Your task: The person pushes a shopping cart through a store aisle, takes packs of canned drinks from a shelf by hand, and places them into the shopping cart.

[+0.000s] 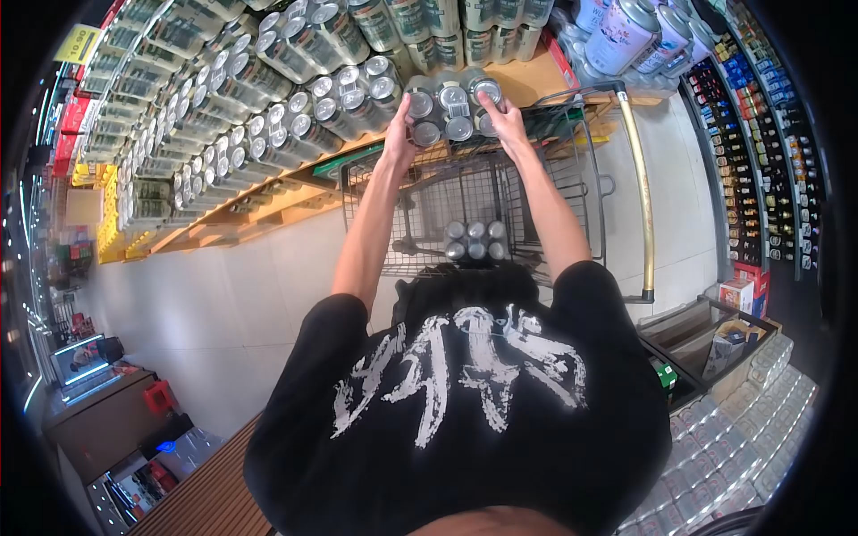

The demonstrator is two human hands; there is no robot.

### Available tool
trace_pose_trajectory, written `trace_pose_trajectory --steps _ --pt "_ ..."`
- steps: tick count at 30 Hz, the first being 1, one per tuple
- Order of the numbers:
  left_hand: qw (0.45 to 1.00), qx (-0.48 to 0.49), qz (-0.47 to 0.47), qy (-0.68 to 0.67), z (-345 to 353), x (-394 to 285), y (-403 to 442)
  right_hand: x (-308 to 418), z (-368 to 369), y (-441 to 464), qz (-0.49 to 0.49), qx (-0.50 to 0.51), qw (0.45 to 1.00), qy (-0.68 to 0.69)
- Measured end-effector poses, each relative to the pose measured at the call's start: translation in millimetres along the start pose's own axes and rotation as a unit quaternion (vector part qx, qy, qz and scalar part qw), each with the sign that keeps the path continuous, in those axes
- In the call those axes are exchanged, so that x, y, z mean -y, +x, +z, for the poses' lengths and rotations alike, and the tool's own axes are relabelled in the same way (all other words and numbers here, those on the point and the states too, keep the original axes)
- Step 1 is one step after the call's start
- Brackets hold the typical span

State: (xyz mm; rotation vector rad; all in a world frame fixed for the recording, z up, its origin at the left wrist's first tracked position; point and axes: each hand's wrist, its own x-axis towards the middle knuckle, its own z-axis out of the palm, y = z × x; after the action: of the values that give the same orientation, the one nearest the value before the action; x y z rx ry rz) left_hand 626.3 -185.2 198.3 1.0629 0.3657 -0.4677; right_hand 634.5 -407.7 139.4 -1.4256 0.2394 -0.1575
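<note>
Between my two hands is a shrink-wrapped pack of cans, its silver lids facing up. My left hand grips the pack's left side with the thumb along the edge. On the opposite side, my right hand has its fingers closed round the pack, thumb near a lid. The pack is over the far side of a wire shopping cart, beside the wooden shelf edge. Lower in the cart sits another pack of cans, close to my body.
Stacked can packs line the wooden display on the left and ahead. Large spray-type cans stand at upper right. The cart's handle is on the right, with bottle shelves beyond. More wrapped cans are stacked at lower right.
</note>
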Motion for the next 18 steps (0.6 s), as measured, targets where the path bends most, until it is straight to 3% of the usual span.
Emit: trace_pose_trajectory --steps 3,5,9,11,18 --pt "0.999 -0.007 0.004 -0.033 -5 12 4 4 -11 2 0.083 0.06 0.994 0.043" --pt "0.998 -0.031 0.031 -0.055 -8 27 -8 23 -2 -19 0.081 0.011 0.995 0.05" --pt "0.998 0.047 0.023 -0.03 -26 55 -39 2 -18 -63 0.1 -0.005 0.993 0.066" --pt "0.996 0.094 0.01 0.004 -33 71 -63 -12 -26 -89 0.122 -0.021 0.989 0.084" --pt "0.99 0.027 -0.109 0.089 -75 150 -57 -97 -56 -141 0.191 -0.08 0.978 0.003"
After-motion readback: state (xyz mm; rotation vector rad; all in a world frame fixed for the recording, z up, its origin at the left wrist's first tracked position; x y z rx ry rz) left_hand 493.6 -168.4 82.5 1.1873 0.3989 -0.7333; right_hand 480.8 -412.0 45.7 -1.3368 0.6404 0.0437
